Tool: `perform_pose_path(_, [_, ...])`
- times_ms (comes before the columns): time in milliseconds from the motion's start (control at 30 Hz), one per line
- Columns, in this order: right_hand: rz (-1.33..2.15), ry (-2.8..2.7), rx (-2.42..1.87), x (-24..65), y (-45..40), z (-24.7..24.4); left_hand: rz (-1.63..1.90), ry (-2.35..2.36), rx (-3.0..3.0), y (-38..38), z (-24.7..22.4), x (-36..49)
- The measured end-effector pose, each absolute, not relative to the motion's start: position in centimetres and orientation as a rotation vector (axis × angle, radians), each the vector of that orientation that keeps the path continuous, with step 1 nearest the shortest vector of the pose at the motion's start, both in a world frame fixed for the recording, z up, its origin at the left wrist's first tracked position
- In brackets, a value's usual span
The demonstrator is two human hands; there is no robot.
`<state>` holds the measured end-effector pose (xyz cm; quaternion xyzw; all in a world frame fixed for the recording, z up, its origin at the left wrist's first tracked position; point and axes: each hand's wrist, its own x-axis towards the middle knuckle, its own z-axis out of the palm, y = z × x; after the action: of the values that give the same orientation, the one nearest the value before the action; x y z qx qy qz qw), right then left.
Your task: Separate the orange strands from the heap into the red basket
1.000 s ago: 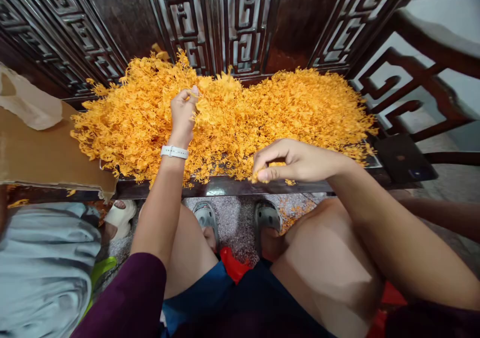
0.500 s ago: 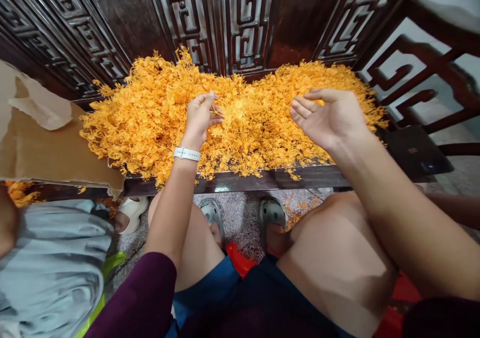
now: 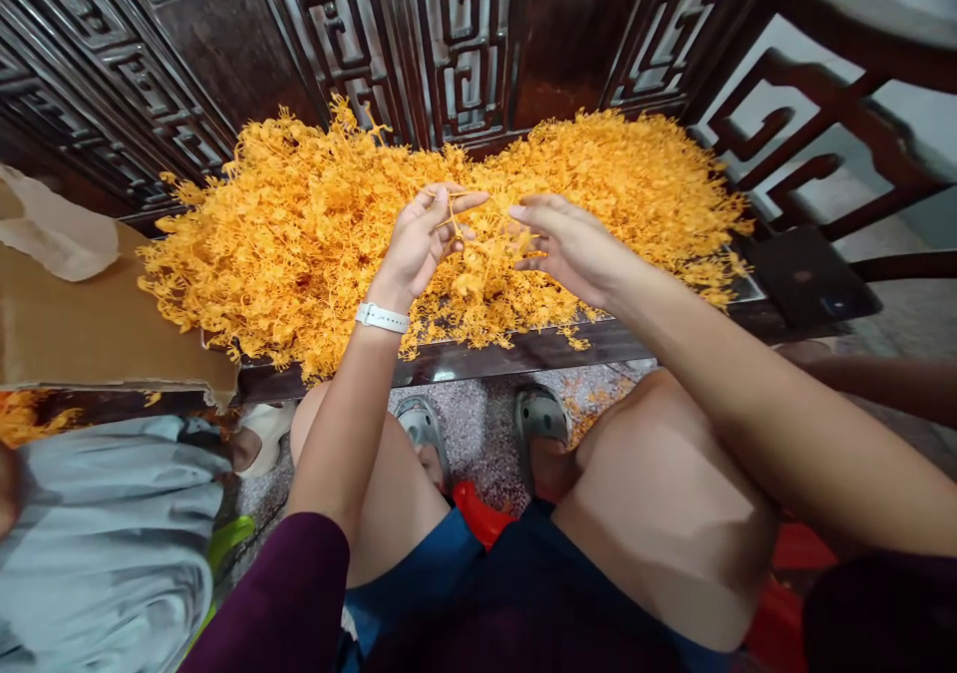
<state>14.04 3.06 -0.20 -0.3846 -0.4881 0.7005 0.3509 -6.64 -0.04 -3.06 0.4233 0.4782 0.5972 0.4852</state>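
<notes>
A wide heap of orange plastic-looking sprigs [image 3: 299,204] covers the dark wooden bench [image 3: 478,362]. Over its middle, my left hand [image 3: 423,239], with a white band on the wrist, pinches a thin orange stem between thumb and fingers. An orange sprig [image 3: 478,259] hangs or lies just below the two hands; whether it joins that stem is unclear. My right hand [image 3: 564,244] is a short way to the right, fingers stretched toward the left hand and apart, with nothing clearly held.
A cardboard box [image 3: 75,314] stands at the left, beside a seated person in grey clothing [image 3: 112,523]. A dark flat device [image 3: 814,279] lies at the bench's right end. Carved wood panels [image 3: 464,45] rise behind. Loose orange bits lie on the floor.
My right hand has moved left, closer to my left hand. My left hand has shifted slightly right, its forefinger now more extended. The view has shifted a little.
</notes>
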Motion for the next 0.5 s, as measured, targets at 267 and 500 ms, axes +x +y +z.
perform_pose_path(267, [1.833, -1.320, -0.945, 13.9, 4.2, -1.8, 1.458, 1.061, 1.142, 0.1, -3.2, -6.2])
perform_pose_path(500, [1.740, -1.542, -0.842, 13.9, 3.4, -1.4, 1.618, 0.940, 1.229, 0.7, -3.7, -6.9])
